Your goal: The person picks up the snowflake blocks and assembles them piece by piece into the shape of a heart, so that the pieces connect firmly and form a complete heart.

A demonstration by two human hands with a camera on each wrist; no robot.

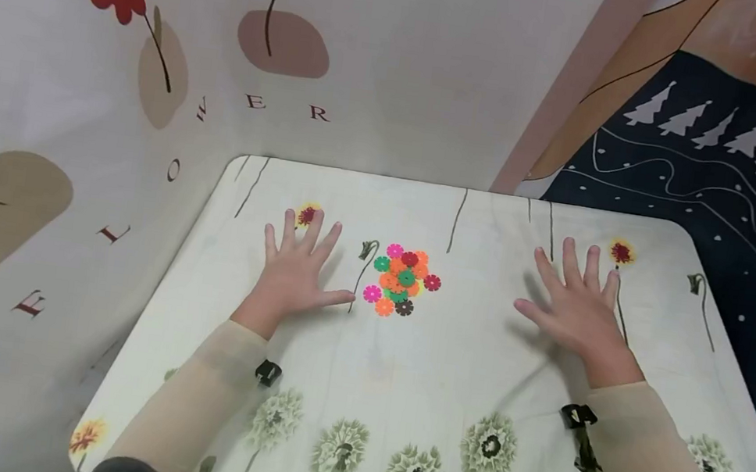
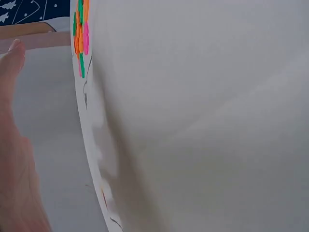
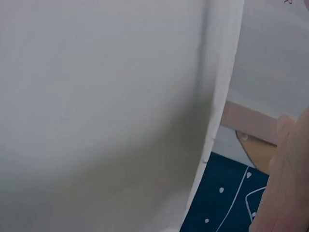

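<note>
A heap of small notched plastic discs in orange, green, pink, red and dark brown lies in the middle of the table; the left wrist view catches these discs edge-on. To their left my left hand is spread with straight fingers, its thumb tip pointing at the heap without reaching it. Farther off on the right, my right hand is likewise spread and holds nothing. Shadows beside both hands suggest they hover over the cloth. Part of the right hand shows at the right wrist view's edge.
A white tablecloth printed with flowers covers the round-cornered table. Behind and left hangs a pale sheet with flower prints and letters. A dark blue cloth with white trees lies beyond the right edge. Each wrist wears a black strap piece.
</note>
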